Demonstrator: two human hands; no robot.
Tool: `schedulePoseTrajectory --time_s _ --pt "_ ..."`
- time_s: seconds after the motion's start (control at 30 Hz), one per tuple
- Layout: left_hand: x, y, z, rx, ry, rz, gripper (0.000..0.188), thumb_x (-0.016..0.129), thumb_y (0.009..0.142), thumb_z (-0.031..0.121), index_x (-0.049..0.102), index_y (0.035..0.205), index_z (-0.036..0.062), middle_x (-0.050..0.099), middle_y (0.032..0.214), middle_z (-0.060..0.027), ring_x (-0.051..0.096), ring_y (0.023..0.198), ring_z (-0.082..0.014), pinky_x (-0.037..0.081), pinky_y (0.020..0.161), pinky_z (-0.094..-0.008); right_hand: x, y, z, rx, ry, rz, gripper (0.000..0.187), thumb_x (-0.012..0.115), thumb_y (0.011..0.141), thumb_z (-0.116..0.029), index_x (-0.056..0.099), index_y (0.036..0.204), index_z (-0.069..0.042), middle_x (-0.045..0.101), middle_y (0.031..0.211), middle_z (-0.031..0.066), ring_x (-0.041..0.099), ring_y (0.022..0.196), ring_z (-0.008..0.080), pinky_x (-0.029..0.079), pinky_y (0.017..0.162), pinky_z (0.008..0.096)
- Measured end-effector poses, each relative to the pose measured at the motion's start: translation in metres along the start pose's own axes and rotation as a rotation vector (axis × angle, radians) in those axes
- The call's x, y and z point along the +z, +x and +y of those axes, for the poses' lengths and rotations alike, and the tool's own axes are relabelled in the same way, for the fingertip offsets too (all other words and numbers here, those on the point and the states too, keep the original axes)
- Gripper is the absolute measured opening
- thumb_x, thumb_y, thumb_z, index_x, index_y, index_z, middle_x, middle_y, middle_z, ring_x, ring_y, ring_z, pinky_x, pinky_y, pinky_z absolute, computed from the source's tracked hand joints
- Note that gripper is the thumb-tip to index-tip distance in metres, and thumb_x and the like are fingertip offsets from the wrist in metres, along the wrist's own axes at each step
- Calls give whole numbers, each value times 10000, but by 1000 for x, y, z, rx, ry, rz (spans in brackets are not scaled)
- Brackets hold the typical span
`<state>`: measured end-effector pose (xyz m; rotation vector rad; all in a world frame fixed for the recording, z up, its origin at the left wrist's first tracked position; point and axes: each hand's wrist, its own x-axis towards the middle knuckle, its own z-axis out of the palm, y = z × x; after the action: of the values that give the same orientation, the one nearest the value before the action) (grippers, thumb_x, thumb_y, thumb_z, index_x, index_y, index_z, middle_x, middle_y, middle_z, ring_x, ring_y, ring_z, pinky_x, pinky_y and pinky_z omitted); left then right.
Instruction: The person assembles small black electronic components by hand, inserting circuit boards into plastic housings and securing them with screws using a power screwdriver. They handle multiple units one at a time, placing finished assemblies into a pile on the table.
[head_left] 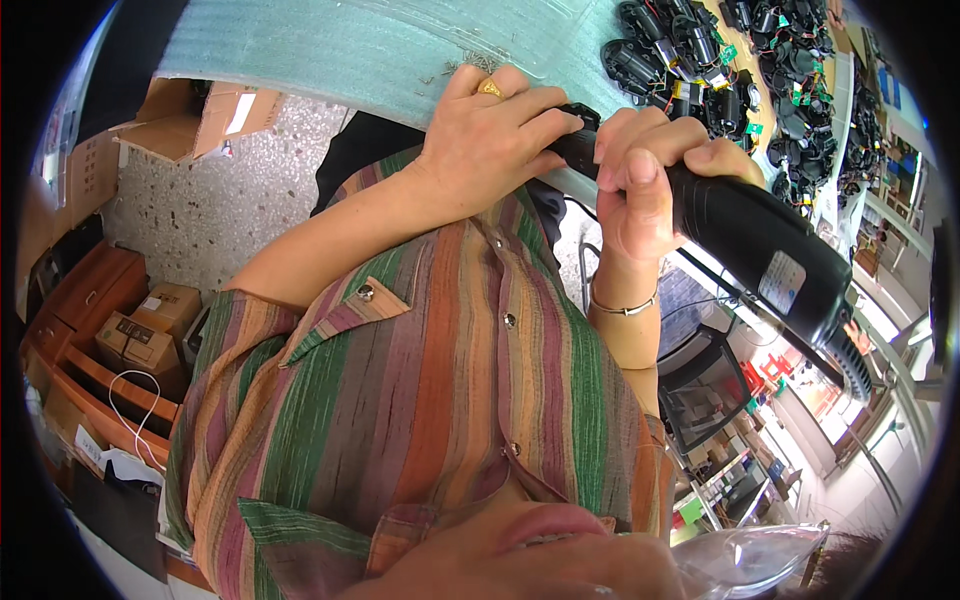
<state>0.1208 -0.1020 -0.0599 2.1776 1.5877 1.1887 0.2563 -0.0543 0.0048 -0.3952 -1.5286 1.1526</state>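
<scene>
My right hand is wrapped round a thick black electric screwdriver, which lies slantwise, its corded end toward the lower right. The tool's narrow front points at my left hand, at the table's near edge. My left fingers are curled and pressed on a small black part by the tool's nose; most of it is hidden by the fingers. Just beyond the left knuckles lies a small heap of loose screws.
The table has a pale green foam cover. At its right lie many black assemblies with green circuit boards. Open cardboard boxes and a wooden drawer cabinet stand at the left. A black mesh chair is at the right.
</scene>
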Motion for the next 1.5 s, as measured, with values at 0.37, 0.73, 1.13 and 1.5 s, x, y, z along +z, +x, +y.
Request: schedulePoseTrajectory --time_s 0.37,0.73,1.13,1.5 --pt "-28 34 0 -50 -400 -112 362 832 704 240 673 1015 146 667 1020 -12 526 929 -192 387 764 -336 -84 -5 -62 -131 213 446 261 609 877 -120 568 1127 -183 473 673 -22 427 577 110 325 549 293" --pt "-59 223 42 -248 -1059 -294 338 717 860 85 562 1156 32 669 996 -78 637 857 -129 489 747 -255 -112 -19 -63 -171 251 547 361 658 839 -113 487 1156 -118 458 631 5 427 527 132 346 495 292" --pt "145 459 92 -104 -1062 -47 395 804 786 150 500 1001 19 640 912 -120 626 763 -147 504 667 -269 -156 -14 -58 -159 167 618 426 721 789 -55 458 1122 -96 514 621 31 494 517 172 420 518 320" --pt "208 437 71 445 246 49 408 742 781 243 555 1085 47 560 1136 -152 533 1116 -333 407 945 -425 -158 -29 -58 -90 114 632 430 738 797 -59 459 1119 -111 537 653 33 508 556 175 412 534 316"
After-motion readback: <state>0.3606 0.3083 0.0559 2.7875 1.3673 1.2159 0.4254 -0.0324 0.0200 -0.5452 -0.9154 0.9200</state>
